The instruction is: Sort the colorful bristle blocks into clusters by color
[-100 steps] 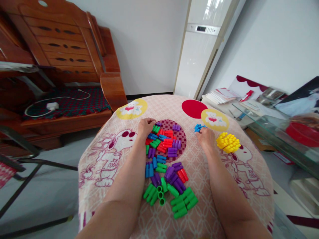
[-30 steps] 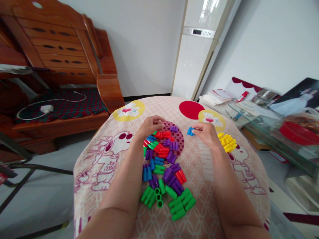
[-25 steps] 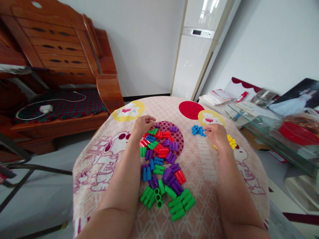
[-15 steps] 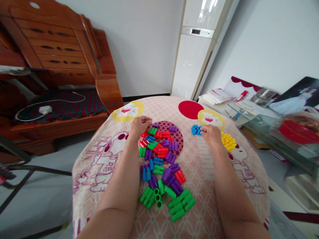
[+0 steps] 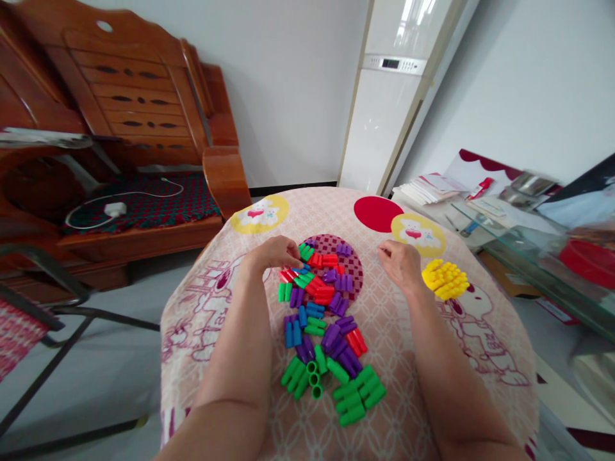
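Reaching well left of the yellow cluster (image 5: 445, 280), your left hand (image 5: 275, 253) has met a blue block (image 5: 306, 267); your curled right hand (image 5: 401, 261), beside that cluster, now likely hides the blue bunch; both grips unclear.

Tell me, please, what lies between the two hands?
From left hand to right hand, the head view shows green pieces, red pieces, purple pieces, then tablecloth.
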A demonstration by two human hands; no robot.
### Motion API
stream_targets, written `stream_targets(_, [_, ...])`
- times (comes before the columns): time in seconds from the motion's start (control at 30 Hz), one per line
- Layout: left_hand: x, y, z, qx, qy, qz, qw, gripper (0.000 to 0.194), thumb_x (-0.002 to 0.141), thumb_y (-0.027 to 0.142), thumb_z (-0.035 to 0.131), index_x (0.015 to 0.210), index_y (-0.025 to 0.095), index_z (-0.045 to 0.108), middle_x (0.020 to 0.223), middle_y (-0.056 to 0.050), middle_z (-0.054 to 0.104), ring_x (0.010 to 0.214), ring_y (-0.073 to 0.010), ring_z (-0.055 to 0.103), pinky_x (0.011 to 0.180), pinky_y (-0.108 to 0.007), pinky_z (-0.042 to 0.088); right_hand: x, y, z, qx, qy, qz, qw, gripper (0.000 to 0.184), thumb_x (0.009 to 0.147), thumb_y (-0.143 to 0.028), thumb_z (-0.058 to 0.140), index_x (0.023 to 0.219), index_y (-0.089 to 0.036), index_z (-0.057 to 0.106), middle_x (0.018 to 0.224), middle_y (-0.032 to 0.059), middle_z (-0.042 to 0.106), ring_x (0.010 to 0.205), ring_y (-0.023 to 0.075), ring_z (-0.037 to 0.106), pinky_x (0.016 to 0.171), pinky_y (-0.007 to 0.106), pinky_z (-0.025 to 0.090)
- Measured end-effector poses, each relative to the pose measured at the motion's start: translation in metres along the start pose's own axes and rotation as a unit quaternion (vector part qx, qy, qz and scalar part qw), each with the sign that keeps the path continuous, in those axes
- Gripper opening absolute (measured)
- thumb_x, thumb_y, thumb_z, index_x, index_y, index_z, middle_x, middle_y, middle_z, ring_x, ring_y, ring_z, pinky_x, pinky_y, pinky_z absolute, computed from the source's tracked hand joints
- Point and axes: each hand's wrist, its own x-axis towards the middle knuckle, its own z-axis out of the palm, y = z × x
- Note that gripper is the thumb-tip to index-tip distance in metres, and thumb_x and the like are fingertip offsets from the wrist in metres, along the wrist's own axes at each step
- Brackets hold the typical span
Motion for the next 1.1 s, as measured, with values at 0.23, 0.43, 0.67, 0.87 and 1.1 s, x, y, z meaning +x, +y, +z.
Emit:
stream_targets(0.23, [0.006,0.010,0.011,0.076,-0.026,0.056,0.995,0.025,0.045,0.017,0.080,0.069,0.023,0.077,0.067,0.000,0.072,0.062,-0.0160,0.062,0.054,-0.021,0.041,-0.003,-0.018,0.004,0.042,-0.033,-0.026,0.998,0.022,0.089,-0.024,0.057,0.077,-0.020,0.074,0.074,0.0068,0.074,0.069,0.0187,0.063,0.063,0.027,0.036])
stream_targets(0.43, [0.007,0.014,0.016,0.082,-0.042,0.056,0.994,0.022,0.044,0.020,0.080,0.065,0.023,0.075,0.059,0.002,0.067,0.055,-0.0143,0.057,0.049,-0.021,0.037,-0.006,-0.036,0.012,0.139,-0.058,-0.047,0.987,0.019,0.087,-0.021,0.059,0.079,-0.020,0.076,0.074,0.0055,0.075,0.068,0.0180,0.065,0.065,0.026,0.040])
stream_targets(0.67, [0.007,0.022,0.020,0.085,-0.040,0.060,0.994,0.018,0.045,0.022,0.079,0.061,0.022,0.069,0.054,0.004,0.063,0.052,-0.0134,0.054,0.048,-0.022,0.034,-0.013,-0.053,0.023,0.279,-0.107,-0.069,0.952,0.014,0.085,-0.022,0.063,0.080,-0.020,0.076,0.072,0.0019,0.074,0.063,0.0149,0.064,0.063,0.025,0.044])
stream_targets(0.87, [0.006,0.024,0.021,0.043,-0.062,0.079,0.994,0.014,0.053,0.024,0.076,0.060,0.019,0.064,0.054,0.003,0.060,0.053,-0.0128,0.053,0.050,-0.022,0.035,-0.013,-0.051,0.028,0.360,-0.117,-0.057,0.924,0.017,0.083,-0.022,0.063,0.092,-0.017,0.076,0.081,0.0044,0.076,0.071,0.0166,0.068,0.067,0.025,0.049])
stream_targets(1.1, [0.008,0.043,0.035,-0.086,-0.027,0.155,0.984,0.032,0.061,0.025,0.075,0.092,0.016,0.071,0.078,-0.003,0.071,0.067,-0.0148,0.062,0.060,-0.024,0.047,-0.013,-0.051,0.027,0.423,-0.125,0.007,0.898,0.026,0.086,-0.037,0.059,0.088,-0.016,0.075,0.065,0.0011,0.069,0.054,0.0141,0.062,0.051,0.023,0.046])
